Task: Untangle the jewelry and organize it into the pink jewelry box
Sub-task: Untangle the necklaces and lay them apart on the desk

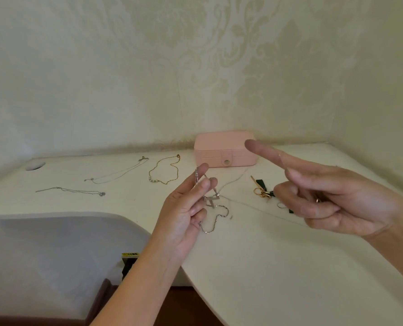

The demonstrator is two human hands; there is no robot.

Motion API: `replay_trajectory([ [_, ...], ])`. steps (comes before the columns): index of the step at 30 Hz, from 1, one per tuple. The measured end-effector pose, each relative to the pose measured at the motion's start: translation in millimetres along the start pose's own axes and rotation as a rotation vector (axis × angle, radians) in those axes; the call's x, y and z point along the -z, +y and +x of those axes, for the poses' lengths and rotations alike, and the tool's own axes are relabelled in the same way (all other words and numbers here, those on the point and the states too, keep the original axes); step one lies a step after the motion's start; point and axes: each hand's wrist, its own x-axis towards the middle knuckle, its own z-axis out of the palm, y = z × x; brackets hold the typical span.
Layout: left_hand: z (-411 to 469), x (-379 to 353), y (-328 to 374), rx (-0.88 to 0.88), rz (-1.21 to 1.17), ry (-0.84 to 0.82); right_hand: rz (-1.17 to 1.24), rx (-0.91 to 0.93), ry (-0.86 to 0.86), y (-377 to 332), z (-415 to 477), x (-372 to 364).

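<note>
A silver chain (215, 214) with a cross pendant is pinched between the thumb and fingers of the left hand (184, 210), its loose end draped on the white desk (289, 267) at the hand's 3 o'clock. A thin strand is gripped by the curled right hand (336, 201), forefinger outstretched. The pink box (225, 149) is seen closed at 12 o'clock.

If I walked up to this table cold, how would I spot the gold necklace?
Start at the closed pink jewelry box against the wall on the white table. Just left of it lies the gold necklace, spread in a loose loop. It is the only yellow-gold chain, with small pale beads at its near end; the two chains further left are thin silver.
</note>
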Motion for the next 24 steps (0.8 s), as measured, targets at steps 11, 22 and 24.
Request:
replay_trajectory([
  [11, 5.9, 8.5, -2.7, -0.093, -0.133, 0.096, 0.397, 0.093, -0.213, -3.1, -0.8, 25.6],
  [22, 9.3, 8.9, -3.2, -0.078, 0.071, -0.117, 0.019, 0.051, 0.263, -8.9, -11.0, 22.5],
  [24, 9.3, 10.4, -4.3, -0.092, 0.256, -0.133, 0.016, 0.054, 0.261, -9.8, -11.5, 22.3],
])
